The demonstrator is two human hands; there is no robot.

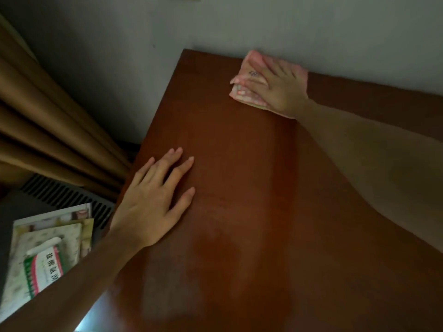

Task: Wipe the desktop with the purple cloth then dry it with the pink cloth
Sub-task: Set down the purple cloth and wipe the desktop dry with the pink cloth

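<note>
1. At far left I see tan pleated curtains [48, 121] and a stack of printed paper packets [45, 255] below the desk edge, clear of my work.
2. My left hand [153, 202] lies flat with fingers spread on the reddish-brown wooden desktop [239, 212], likely bracing my reach.
3. My right hand [275, 89] presses, fingers straight, on the folded pink cloth [242, 92] at the far edge by the grey wall [287, 25], so I judge drying is underway. No purple cloth is visible.
</note>
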